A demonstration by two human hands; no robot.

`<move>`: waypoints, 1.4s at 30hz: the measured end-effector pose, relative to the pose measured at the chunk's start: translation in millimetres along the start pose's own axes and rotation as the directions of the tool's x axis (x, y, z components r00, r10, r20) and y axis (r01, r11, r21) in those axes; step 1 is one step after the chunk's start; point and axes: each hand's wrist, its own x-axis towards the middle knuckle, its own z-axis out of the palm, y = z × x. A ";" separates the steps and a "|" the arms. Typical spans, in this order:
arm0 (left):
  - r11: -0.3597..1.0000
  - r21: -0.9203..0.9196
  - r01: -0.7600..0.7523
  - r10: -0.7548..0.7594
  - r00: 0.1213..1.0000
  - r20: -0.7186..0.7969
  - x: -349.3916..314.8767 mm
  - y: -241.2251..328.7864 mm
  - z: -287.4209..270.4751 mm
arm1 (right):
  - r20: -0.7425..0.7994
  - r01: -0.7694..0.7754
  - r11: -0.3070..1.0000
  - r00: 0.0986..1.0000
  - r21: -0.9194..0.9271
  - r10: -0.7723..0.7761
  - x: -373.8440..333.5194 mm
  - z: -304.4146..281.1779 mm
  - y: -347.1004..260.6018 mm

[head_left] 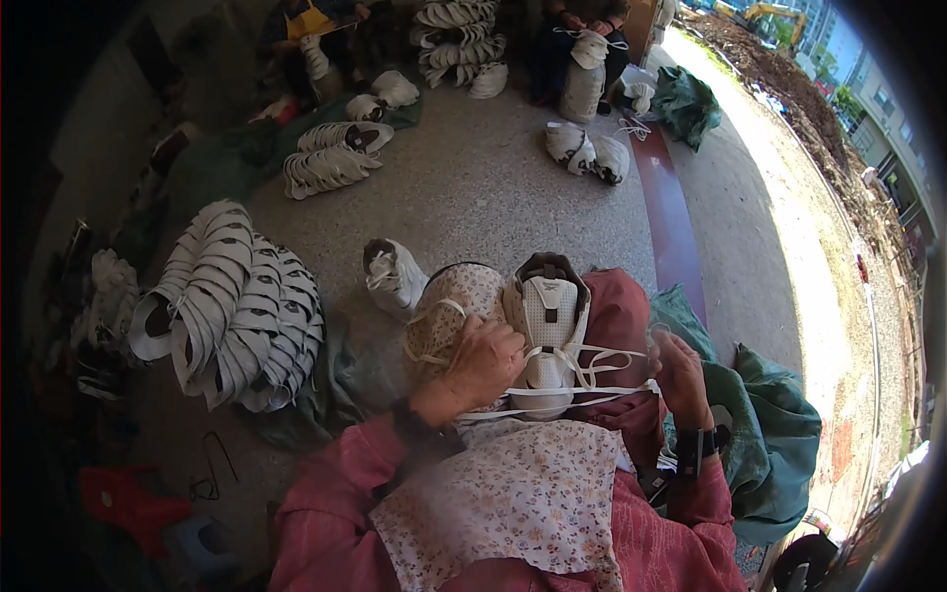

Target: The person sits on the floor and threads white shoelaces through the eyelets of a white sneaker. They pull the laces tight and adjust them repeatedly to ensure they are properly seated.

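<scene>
A white shoe upper [545, 308] with a perforated tongue and dark lining lies upright across my lap, its toe toward me. White shoelace [590, 370] runs through its eyelets and stretches to the right. My left hand [481, 357] is closed at the upper's left side, with a loop of lace coming out beside its fingers. To the right of the upper, my right hand [679, 373] pinches the lace, apart from the upper. Its fingertips are partly blurred. Under the work lies a flowered apron [513, 483].
Stacked white uppers [232, 306] stand on the floor at left, with another stack [335, 158] farther back. A single laced upper [393, 278] sits beyond my left knee. Green sacking [764, 434] bunches at right. Two people work at the back; a red object [133, 503] lies lower left.
</scene>
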 end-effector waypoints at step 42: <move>0.923 -0.282 -0.262 0.317 0.934 0.168 43.1 -23.1 -36.7 | 0.817 0.812 -0.176 0.573 -0.556 0.059 38.9 152.7 13.0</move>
